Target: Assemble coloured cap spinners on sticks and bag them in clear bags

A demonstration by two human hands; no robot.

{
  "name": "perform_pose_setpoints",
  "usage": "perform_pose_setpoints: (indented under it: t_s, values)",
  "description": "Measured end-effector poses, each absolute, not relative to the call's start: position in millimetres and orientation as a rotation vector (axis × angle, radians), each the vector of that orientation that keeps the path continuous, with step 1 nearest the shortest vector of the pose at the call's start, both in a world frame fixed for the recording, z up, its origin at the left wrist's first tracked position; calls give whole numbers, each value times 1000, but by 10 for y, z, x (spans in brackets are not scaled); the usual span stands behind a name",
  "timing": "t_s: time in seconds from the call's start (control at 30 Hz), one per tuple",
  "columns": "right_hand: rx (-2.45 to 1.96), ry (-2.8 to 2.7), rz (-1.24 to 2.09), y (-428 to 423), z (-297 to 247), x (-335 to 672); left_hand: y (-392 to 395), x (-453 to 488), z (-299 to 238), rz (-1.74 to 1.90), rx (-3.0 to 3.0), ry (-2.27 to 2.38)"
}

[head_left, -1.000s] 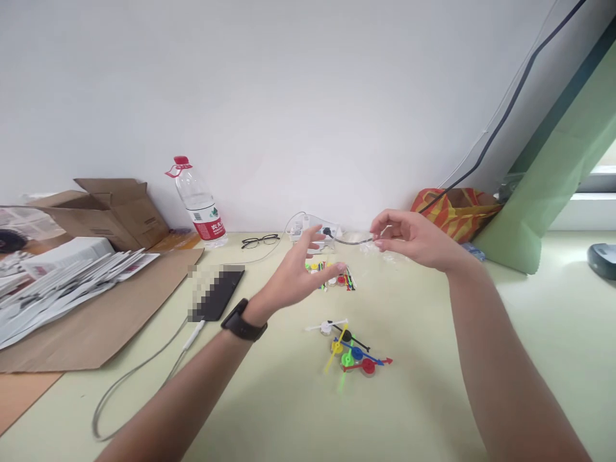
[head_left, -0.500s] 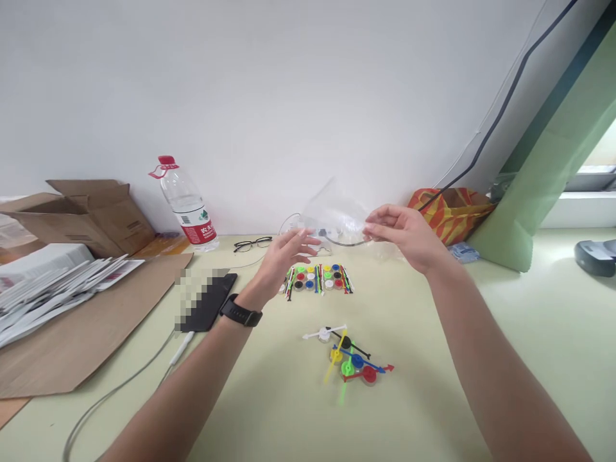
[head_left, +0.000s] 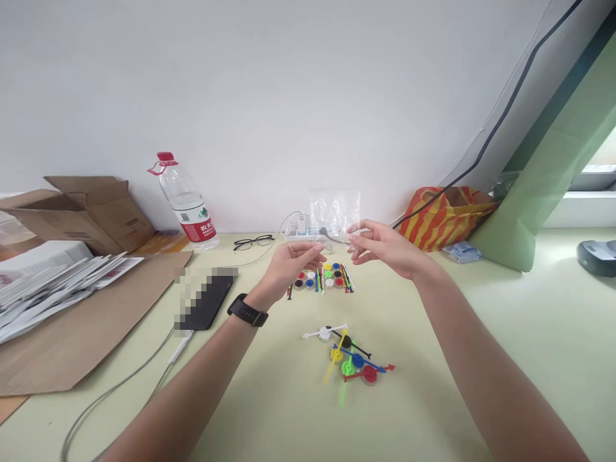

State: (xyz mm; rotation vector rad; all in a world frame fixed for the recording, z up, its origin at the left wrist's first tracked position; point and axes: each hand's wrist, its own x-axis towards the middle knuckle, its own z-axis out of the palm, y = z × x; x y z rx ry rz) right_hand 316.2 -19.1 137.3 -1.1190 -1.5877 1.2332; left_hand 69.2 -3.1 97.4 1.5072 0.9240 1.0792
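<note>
My left hand [head_left: 294, 262] and my right hand [head_left: 380, 247] are raised over the table, each pinching a lower corner of a clear plastic bag [head_left: 335, 213] that stands upright between them. Right under the hands lies a pack of small coloured discs and arrow sticks [head_left: 321, 278]. Nearer to me lies a loose cluster of coloured discs with arrow sticks [head_left: 349, 359] on the pale green table [head_left: 481, 333]. A black watch sits on my left wrist.
A black phone [head_left: 208, 301] with a white cable lies left of centre. Cardboard sheet, paper stack and open box [head_left: 91, 208] fill the left. A water bottle [head_left: 185, 202], glasses [head_left: 253, 242], a power strip and an orange striped bag [head_left: 445, 215] line the wall.
The bag went from hanging in my right hand alone to being held upright by both hands. My left hand closed on its corner, and both hands moved closer together.
</note>
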Motion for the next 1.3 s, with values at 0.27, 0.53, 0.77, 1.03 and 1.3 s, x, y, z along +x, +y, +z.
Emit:
perform_pose_setpoints:
  t_s: [0.27, 0.53, 0.77, 1.03, 1.3]
  values:
    - [-1067, -1631, 1464, -190, 1261, 3208, 19, 650, 940, 1094, 1463, 967]
    - [-1083, -1593, 1341, -68, 1196, 3236, 61, 558, 928, 1007, 1524, 935]
    - [-1050, -1851, 1397, -94, 1238, 3379, -6, 368, 1133, 582, 1748, 858]
    - [-1114, -1608, 1202, 24, 1168, 3351, 21, 211, 1204, 221, 2003, 765]
    - [-1060, -1678, 1038, -137, 1331, 3224, -212, 486, 1369, 1109, 2423, 1161]
